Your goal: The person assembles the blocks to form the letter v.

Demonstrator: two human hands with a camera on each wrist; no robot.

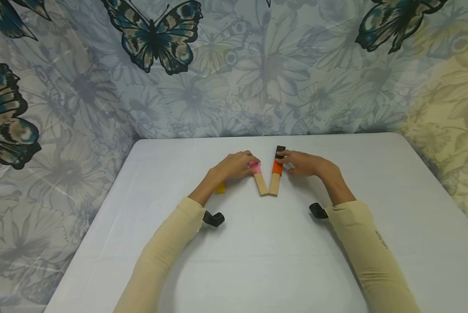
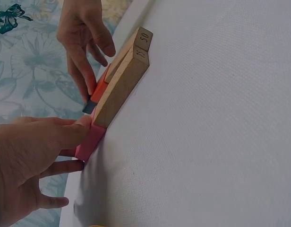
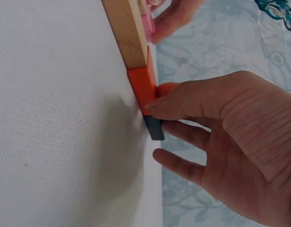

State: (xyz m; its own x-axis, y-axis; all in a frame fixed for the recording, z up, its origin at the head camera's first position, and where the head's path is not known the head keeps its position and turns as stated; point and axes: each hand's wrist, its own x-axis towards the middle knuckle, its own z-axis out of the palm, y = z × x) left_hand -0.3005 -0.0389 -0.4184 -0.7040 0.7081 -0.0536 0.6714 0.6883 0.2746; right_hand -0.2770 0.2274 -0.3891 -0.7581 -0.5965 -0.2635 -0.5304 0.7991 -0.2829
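Note:
Two plain wooden blocks lie in a V, their near ends touching: the left wooden block [image 1: 261, 184] and the right wooden block [image 1: 274, 184]. A pink block [image 2: 90, 142] extends the left arm, and my left hand [image 1: 238, 165] pinches it between thumb and fingers. On the right arm an orange block [image 3: 143, 87] follows the wood, with a dark block [image 3: 154, 128] at its far end. My right hand [image 1: 302, 163] touches the orange and dark blocks with fairly straight fingers; its thumb stands apart from them in the head view.
A yellow block [image 1: 220, 188] lies on the white table [image 1: 249, 261], partly hidden by the left forearm. Black wrist mounts stick out from the left sleeve [image 1: 213, 218] and right sleeve [image 1: 318, 211]. Butterfly-patterned cloth [image 1: 218, 87] hangs behind the table's back edge.

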